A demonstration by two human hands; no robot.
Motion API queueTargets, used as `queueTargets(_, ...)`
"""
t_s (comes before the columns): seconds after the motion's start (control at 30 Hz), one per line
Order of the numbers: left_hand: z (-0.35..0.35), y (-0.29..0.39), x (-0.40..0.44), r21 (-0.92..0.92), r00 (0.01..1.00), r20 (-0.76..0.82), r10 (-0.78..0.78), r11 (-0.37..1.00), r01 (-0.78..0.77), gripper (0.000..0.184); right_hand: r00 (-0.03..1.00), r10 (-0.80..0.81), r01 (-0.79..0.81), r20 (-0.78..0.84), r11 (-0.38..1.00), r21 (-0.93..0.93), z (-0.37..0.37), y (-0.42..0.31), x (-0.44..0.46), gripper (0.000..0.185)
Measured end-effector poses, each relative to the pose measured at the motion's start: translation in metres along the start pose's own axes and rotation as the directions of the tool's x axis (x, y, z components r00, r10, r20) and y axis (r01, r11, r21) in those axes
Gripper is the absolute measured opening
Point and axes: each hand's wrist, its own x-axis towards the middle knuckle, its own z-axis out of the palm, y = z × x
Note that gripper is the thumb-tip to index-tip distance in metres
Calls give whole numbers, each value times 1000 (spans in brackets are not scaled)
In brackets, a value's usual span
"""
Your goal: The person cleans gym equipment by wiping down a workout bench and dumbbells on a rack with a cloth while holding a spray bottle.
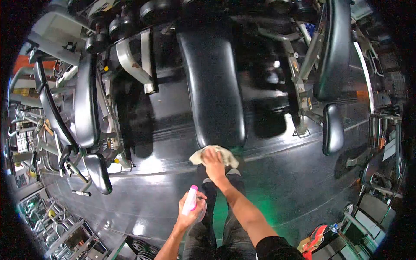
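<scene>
Bench pad (216, 91), black and long, lies straight ahead of me, its near end toward my legs (243, 240). Cloth (230, 160), pale, draped across that near end; my right hand (213, 164) rests on top, fingers extended over the fabric. Whether the fingertips also pinch a fold, I cannot tell. Left hand (190, 212) is lower and nearer my body, fingers wrapped round a spray bottle (189, 202) with a pink top, held apart from the pad.

Step in hand, as I judge it: wiping, at the pad's near end. Next move, I reckon, calls for the right palm flat on the cloth and a forward stroke along the upholstery, with the left holding the bottle out of the way.

Edges: pad's long sides run clear of both neighbours; rounded corners at the near end, partly under the cloth. Left, a second bench (86, 104) stands well apart, with a metal leg (138, 65) between. Right, another bench (336, 52), also well apart, small seat pad (333, 130) below it. Far end nears the dumbbells (123, 27); reach looks tightest there. Bare floor (294, 182) to the right of my legs gives room for a sidestep.
</scene>
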Motion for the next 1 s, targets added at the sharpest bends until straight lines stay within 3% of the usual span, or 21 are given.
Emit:
queueTargets(0.07, 3, 7, -4, 19, 999, 33, 10, 1000, -11, 11, 985, -173, 170, -24, 981, -89, -1, 12, 1, 36)
queueTargets(0.13, 3, 13, -5, 100, 998, 45, 54, 993, -59, 10, 935, -345, 354, 86, 925, -138, -22, 46, 9, 31)
queueTargets(0.23, 0, 8, -7, 123, 997, 57, 54, 990, -61, 11, 942, -331, 315, -55, 929, -195, -68, 104, 27, 38)
queueTargets(0.27, 0, 7, -8, 124, 997, 56, 56, 990, -63, 11, 956, -293, 271, 16, 862, -428, -85, 116, 34, 39)
queueTargets(0.3, 1, 6, -9, 89, 997, 40, 65, 994, -68, 12, 971, -237, 197, -12, 835, -513, -82, 136, 41, 41)
queueTargets(0.4, -9, -4, -15, 90, 999, 44, 20, 996, -24, 14, 990, 78, -117, -121, 925, -362, -85, 144, 61, 45)
queueTargets(0.47, -15, -10, -17, 124, 998, 64, -21, 992, 13, 14, 919, 350, -375, -182, 917, -135, -80, 115, 73, 47)
queueTargets(0.5, -16, -11, -18, 108, 998, 55, -22, 994, 16, 14, 855, 429, -421, -290, 902, 95, -77, 89, 72, 48)
queueTargets(0.53, -16, -12, -20, 91, 999, 45, -23, 996, 19, 14, 862, 371, -392, -347, 920, 8, -64, 72, 65, 51)
queueTargets(0.6, -15, -6, -24, 87, 1000, 15, 4, 996, -5, 14, 924, 290, -316, -249, 946, -71, -30, 50, 45, 56)
queueTargets(0.73, -14, 0, -31, 31, 999, 17, 48, 998, -49, 12, 994, 113, -113, -11, 993, -14, -29, 29, -5, 54)
queueTargets(0.8, -9, 12, -40, 45, 995, 15, 95, 994, -96, 11, 930, 302, -360, 209, 863, 354, -44, 25, -25, 43)
queueTargets(0.87, -5, 24, -47, 55, 986, 16, 163, 985, -164, 10, 873, 303, -468, 381, 741, 481, -46, 47, -40, 34)
queueTargets(0.93, -5, 32, -56, 11, 990, 95, 108, 994, -109, 11, 783, 462, -606, 416, 416, 678, -87, 38, -56, 34)
queueTargets(1.0, 3, 50, -68, -107, 988, 107, 112, 989, -100, 15, 733, 490, -507, 472, -69, 859, -131, 31, -74, 45)
